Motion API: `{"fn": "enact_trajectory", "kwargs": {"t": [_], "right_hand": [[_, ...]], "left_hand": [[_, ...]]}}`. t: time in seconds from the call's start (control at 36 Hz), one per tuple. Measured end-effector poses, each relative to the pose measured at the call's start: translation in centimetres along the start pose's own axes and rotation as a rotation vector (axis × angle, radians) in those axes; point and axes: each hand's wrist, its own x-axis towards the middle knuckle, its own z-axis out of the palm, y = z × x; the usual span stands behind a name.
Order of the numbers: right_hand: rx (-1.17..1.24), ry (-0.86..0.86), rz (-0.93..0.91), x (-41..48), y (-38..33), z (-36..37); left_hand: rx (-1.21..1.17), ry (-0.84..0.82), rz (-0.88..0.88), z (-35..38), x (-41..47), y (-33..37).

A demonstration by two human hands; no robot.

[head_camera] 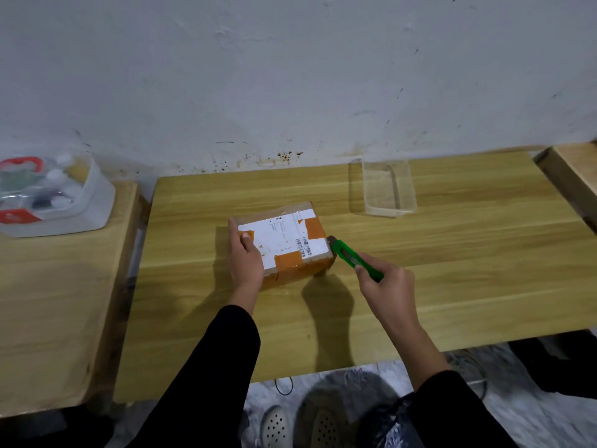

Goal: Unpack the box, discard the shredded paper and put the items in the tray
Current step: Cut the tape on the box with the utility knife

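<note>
Taped box held down on the table, knife at its right end

The left hand lies flat on the box, fingers pressed over its left edge, thumb on the white label, whose barcode shows but print is unreadable. The right hand grips a green knife, fingers curled around it, tip touching the box. A clear tray stands behind, apart.

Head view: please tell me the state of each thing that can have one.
Box: shut, taped, flat on the table.
Cutter: gripped by the right hand, tip at the box's right edge.
Left hand: pressing on the box's left end.
Tray: upright, empty.
Side container: upright, filled with small items.
</note>
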Motion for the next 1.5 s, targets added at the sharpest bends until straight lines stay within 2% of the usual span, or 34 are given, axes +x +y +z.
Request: {"fn": "enact_trajectory", "kwargs": {"t": [0.06,0.14,0.28,0.33,0.39,0.5,0.67,0.75,1.22,1.5], "right_hand": [[0.046,0.066,0.034,0.3,0.1,0.1],[0.084,0.119,0.069,0.7,0.0,0.2],[0.11,0.128,0.108,1.3,-0.1,0.8],[0.116,0.124,0.111,1.4,-0.1,1.0],[0.129,0.12,0.115,1.5,-0.1,1.1],[0.145,0.144,0.13,1.6,0.1,1.3],[0.169,0.155,0.143,1.6,0.2,1.2],[0.17,0.161,0.146,1.5,0.1,1.1],[0.113,0.109,0.12,1.1,0.1,0.3],[0.165,0.099,0.142,1.0,0.1,0.1]], "left_hand": [[0.008,0.024,0.006,-0.1,-0.6,0.0],[0.158,0.028,0.101,-0.7,-1.1,-0.2],[0.568,-0.196,0.395,-2.2,0.2,0.5],[0.694,-0.283,0.463,-2.2,0.7,0.7],[0.797,-0.306,0.481,-2.1,0.9,0.8],[0.928,-0.225,0.502,-1.8,0.4,0.9],[0.969,-0.144,0.32,-0.1,-1.7,2.6],[0.93,-0.149,0.288,0.3,-3.1,2.5],[0.318,-0.286,0.099,1.6,-5.6,0.8],[0.241,-0.306,0.122,1.6,-5.6,0.4]]}}
